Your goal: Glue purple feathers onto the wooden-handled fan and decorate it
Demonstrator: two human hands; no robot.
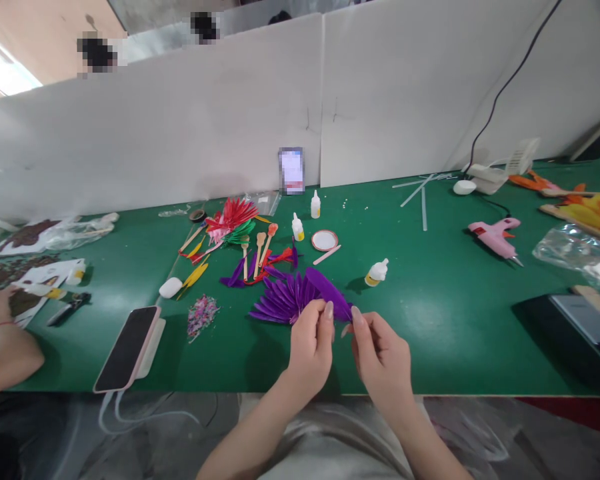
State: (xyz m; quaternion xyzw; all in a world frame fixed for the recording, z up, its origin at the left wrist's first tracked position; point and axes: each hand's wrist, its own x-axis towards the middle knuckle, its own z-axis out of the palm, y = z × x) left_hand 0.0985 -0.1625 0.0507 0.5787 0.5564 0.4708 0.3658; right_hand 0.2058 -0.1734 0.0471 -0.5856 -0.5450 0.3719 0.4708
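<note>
Between my two hands a single purple feather (329, 288) is held up, its broad end pointing to the upper left. My left hand (313, 343) pinches it partway along its lower edge, and my right hand (381, 350) has its narrow end between thumb and finger. Just behind my left hand, a fanned bunch of purple feathers (280, 300) lies on the green table (445, 333). Beyond it are small wooden spoons (260, 250) among loose purple and red feathers. A white glue bottle (377, 273) stands tilted past my right hand.
Left of me lie a phone (127, 350) on a power bank and a heap of coloured bits (203, 315). A pink glue gun (497, 239) and a dark box (563, 333) are at right. Another person's arm (5, 347) rests at far left. A white partition (180, 127) stands behind.
</note>
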